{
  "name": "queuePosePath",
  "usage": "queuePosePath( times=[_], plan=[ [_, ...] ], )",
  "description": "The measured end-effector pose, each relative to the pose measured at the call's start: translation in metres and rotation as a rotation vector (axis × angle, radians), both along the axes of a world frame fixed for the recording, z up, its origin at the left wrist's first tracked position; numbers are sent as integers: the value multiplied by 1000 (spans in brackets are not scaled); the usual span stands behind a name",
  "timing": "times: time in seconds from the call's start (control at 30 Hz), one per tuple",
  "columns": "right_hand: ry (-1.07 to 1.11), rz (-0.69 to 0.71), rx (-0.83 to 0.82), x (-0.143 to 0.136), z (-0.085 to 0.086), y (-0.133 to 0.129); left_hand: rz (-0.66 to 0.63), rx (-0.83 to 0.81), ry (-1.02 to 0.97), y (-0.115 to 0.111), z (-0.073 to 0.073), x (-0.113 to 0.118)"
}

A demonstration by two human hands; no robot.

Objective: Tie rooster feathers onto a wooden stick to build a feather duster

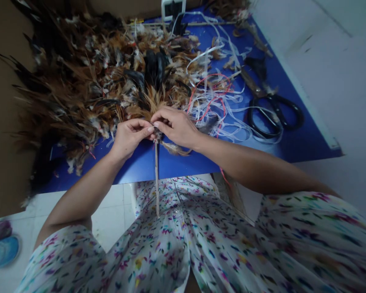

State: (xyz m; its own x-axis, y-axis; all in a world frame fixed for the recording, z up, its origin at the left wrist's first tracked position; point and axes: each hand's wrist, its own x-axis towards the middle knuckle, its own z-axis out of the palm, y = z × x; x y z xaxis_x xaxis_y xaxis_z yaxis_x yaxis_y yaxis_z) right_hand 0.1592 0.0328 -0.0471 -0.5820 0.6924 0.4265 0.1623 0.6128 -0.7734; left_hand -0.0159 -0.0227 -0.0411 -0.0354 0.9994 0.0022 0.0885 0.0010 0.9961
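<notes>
Head view: left hand [128, 136] and right hand [176, 125] meet at the table's near edge, both pinched closed on a small fan of tan and black feathers [154, 87] bound to the top of a thin pale wooden stick [156, 175] that hangs toward the lap. Judged early: a large loose feather pile [79, 85] remains unused on the blue tabletop [293, 142]. Tangled white and red plastic strips [213, 101] and black-handled scissors [273, 112] lie right, untouched.
</notes>
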Motion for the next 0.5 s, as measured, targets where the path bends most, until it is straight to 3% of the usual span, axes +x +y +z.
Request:
queuePosePath(
  times=[0.13,0.5],
  plan=[
    [-13,-10,-70,2,5,-6,20,-7,-12,0,1,1],
    [-47,-20,-46,3,1,-5,102,-25,-64,-1,-4,-1]
  ],
)
